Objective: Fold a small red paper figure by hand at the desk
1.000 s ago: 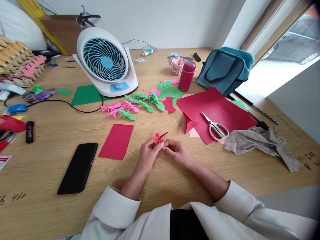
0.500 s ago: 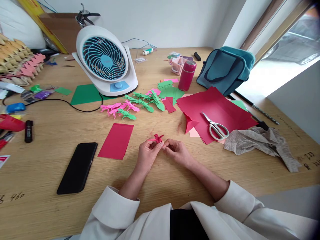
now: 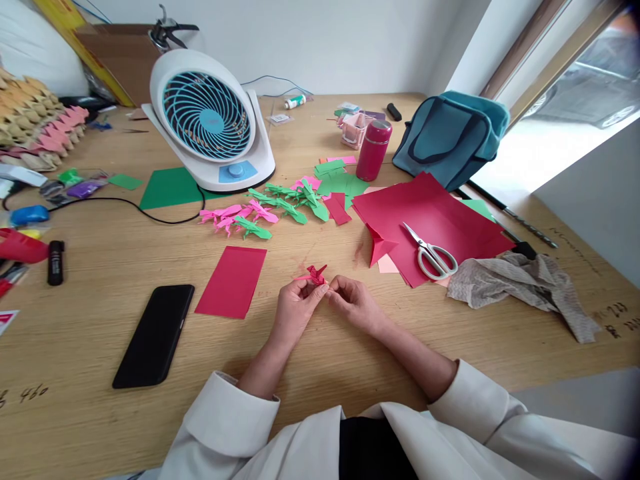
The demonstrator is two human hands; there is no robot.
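Red folded paper (image 3: 316, 274): we had this small piece just beyond the fingertips, in front of us, raised above the near part of the tabletop as far as we could judge.
Left hand (image 3: 296, 308): our thumb and fingers pinched the piece at its near side, so most of it stood out past the grip.
Right hand (image 3: 356, 303): our thumb and forefinger were drawn together just right of the piece; we could not tell whether a bit of paper lay between them.
Long axis: it ran roughly left to right across us, one thin end over the left fingers, one spike slanting up and away to the right.
Nearer hand: the left held the body, while the right reached only its near right edge.
Hidden folds: our fingers covered the underside, and the creases were too small to read.
Red rectangles (image 3: 232, 283): these lay flat, left of our hands.
Green figures (image 3: 315, 203): these lay beyond, overlapping pink figures (image 3: 220, 217), so we could not count them.
Scissors (image 3: 436, 261): they rested on large red sheets (image 3: 445, 207), well to our right.
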